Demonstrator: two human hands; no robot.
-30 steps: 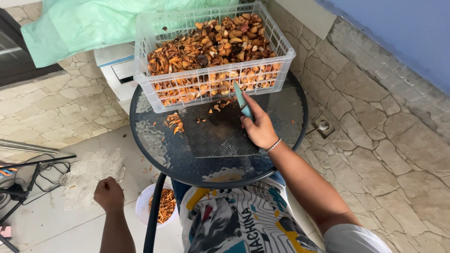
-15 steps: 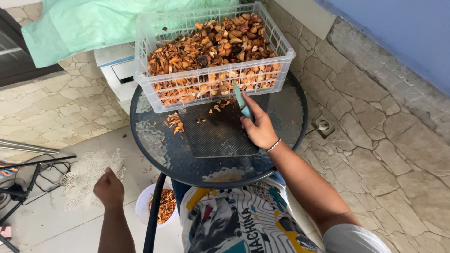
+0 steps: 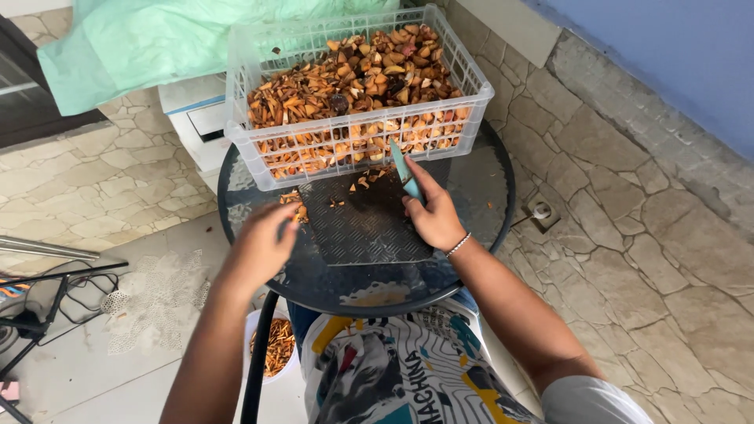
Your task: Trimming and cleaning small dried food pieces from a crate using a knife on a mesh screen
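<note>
Knife (image 3: 404,174), teal-handled, sits in the right hand (image 3: 434,220), fingers closed round the handle, at about 2 o'clock on the dark mat (image 3: 363,228); its blade is hard to make out. That mat lies mid-way on the round glass table (image 3: 479,188). Left hand (image 3: 261,245) hovers at the mat's 9 o'clock edge, fingers loosely curled and blurred, so whether it has hold of anything I cannot tell; a small heap of brown chips (image 3: 295,204) lies just past its fingertips. At 12 o'clock the white crate (image 3: 355,149), full of brown pieces, blocks the far side of the table. Under the table, at 7 o'clock, a white bucket (image 3: 271,345) holds more chips. Green cloth (image 3: 157,43) lies behind the crate
</note>
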